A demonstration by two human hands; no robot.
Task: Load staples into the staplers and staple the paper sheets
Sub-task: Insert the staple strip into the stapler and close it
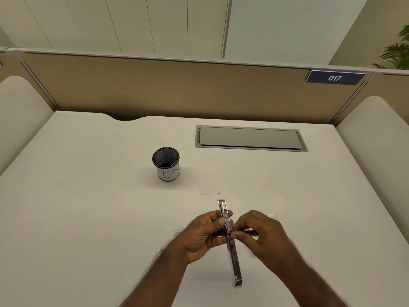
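A silver stapler (pixel 232 258) is swung fully open into one long strip, held above the white desk (pixel 88 207). My left hand (pixel 203 233) grips its middle from the left. My right hand (pixel 263 235) pinches something small and thin, seemingly a strip of staples (pixel 238 229), against the stapler's channel. A white paper sheet (pixel 209 182) lies flat on the desk just beyond the stapler's far end. A small pale object (pixel 270 216) peeks out behind my right hand; what it is cannot be told.
A black mesh cup (pixel 166 163) with a white paper label stands at the left of the sheet. A grey cable hatch (pixel 250 138) is set into the desk at the back. Beige partitions enclose the desk, with a "017" sign (pixel 334 78) at the right.
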